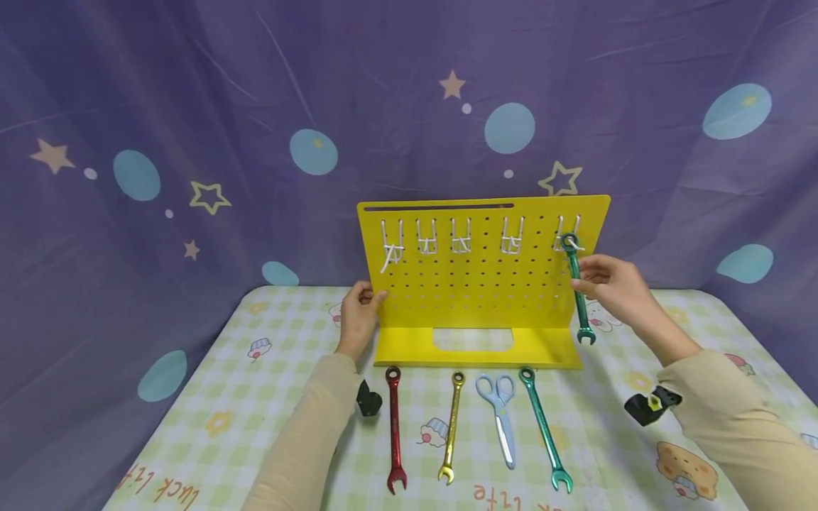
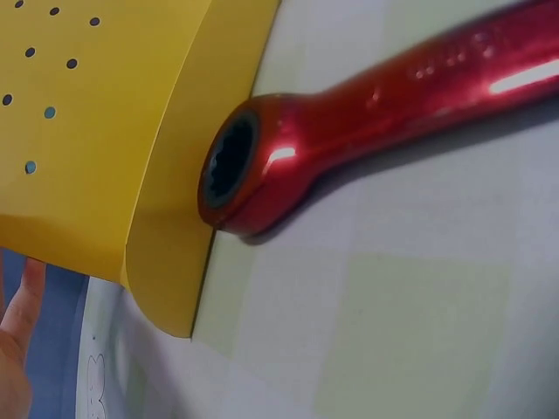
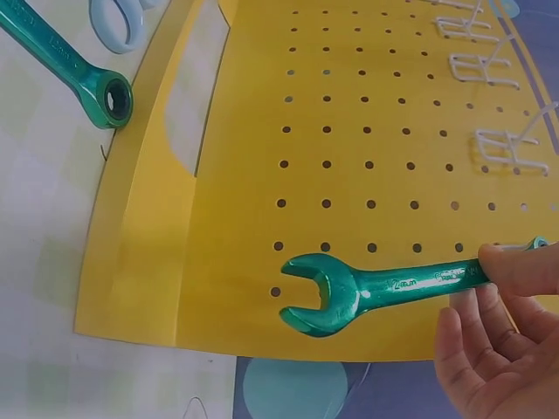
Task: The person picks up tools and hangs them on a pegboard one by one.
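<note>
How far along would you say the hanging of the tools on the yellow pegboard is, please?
Nothing hangs free yet. The right hand holds a green wrench, its ring end at the rightmost hook. The left hand steadies the pegboard. The red wrench, gold wrench, scissors and second green wrench still lie on the table.

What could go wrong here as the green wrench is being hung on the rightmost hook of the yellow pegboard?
The dark green metal combination wrench has its ring at the rightmost white wire hook; if it is not fully seated, it may drop when the right hand lets go. The free-standing yellow pegboard is steadied only at its edge by the left hand, so it might shift or tip.
</note>
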`<control>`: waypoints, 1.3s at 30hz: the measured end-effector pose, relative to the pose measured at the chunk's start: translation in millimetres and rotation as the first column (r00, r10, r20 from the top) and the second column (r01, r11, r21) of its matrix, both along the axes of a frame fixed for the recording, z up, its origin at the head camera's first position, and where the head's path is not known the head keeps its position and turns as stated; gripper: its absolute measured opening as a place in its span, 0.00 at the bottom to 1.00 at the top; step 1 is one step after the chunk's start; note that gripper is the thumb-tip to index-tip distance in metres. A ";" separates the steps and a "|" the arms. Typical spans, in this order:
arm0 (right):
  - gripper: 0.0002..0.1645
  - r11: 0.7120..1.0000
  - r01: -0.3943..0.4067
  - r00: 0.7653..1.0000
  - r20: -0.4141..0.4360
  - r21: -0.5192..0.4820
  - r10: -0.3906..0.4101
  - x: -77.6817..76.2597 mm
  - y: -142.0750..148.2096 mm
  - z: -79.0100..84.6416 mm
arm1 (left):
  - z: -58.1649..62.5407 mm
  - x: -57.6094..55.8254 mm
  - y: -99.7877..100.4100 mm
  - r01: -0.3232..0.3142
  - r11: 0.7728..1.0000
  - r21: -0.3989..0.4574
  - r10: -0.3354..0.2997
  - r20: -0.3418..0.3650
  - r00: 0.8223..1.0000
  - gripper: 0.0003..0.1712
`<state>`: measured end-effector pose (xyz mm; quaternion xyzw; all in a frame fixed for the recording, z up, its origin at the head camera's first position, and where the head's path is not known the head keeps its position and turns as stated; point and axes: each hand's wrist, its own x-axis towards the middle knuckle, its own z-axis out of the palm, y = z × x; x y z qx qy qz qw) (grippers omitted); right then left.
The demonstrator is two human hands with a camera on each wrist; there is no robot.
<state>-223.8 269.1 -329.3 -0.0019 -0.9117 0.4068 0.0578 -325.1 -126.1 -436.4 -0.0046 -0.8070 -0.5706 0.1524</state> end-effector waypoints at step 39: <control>0.25 0.992 -0.092 0.996 -0.019 -0.086 0.091 9.2 -2.4 -34.0 | 1.9 2.8 2.2 -0.004 1.000 0.005 0.004 -0.009 1.000 0.10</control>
